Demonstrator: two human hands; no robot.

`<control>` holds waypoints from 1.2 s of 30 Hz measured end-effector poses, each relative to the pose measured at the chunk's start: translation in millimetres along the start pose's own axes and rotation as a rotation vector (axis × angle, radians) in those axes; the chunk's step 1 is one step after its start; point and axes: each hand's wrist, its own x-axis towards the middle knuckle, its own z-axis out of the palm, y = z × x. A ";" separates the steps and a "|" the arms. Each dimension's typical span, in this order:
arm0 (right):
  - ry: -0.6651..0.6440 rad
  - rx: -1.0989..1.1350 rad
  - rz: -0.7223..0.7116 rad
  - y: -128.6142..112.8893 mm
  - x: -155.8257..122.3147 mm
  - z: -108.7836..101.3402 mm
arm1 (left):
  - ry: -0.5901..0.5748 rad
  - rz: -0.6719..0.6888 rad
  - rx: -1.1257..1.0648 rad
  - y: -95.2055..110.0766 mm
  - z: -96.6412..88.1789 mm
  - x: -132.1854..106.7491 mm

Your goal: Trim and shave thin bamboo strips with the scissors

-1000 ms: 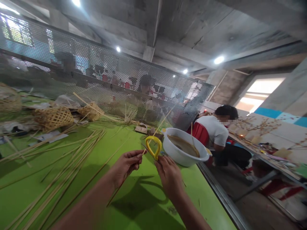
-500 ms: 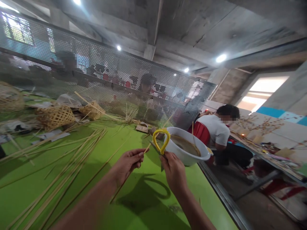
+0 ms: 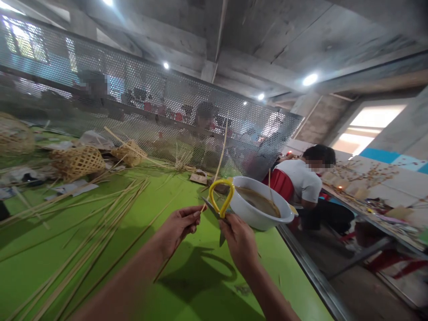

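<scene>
Against the frame half a second back, we note the yellow-handled scissors [image 3: 221,198] shifted left: the handle loop, which overlapped the white bowl [image 3: 251,216] more then, now sits mostly clear to its left. One blade tip, then apart from the end of the thin strip [image 3: 202,208], now lies at it; contact we cannot confirm. The other blade points down below the right hand [image 3: 241,238].

Left hand [image 3: 183,225]: fingers pinch the thin strip just below its end, the tail running down toward us over the green desk [image 3: 289,283]. Nearly the same pose as before. Right hand: fingers wrapped round the scissors near the pivot, yellow loop uppermost.

Behind the loop a pale strip [image 3: 223,147] rises steeply; half a second ago it leaned right and was blurred. Whether it joins the scissors, the right hand or something beyond, we cannot tell.

Unchanged on the desk: loose long strips [image 3: 110,223] at left, and two woven baskets [image 3: 78,162] lying on their sides further back. The bowl holds brownish liquid.

Writing: paper scraps [image 3: 75,188] near the baskets and a small piece of cardboard [image 3: 199,177] behind the scissors; any lettering is too small and blurred for us to read.
</scene>
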 end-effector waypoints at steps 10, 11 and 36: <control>-0.013 0.077 0.050 1.4 -0.8 -0.9 | 0.019 -0.003 -0.005 0.5 3.6 -1.5; -0.001 0.091 0.061 2.0 -0.4 -1.4 | 0.020 -0.005 -0.006 0.6 4.0 -1.8; -0.066 0.211 0.116 5.0 -0.4 1.7 | 0.006 -0.016 -0.063 1.8 1.4 -2.7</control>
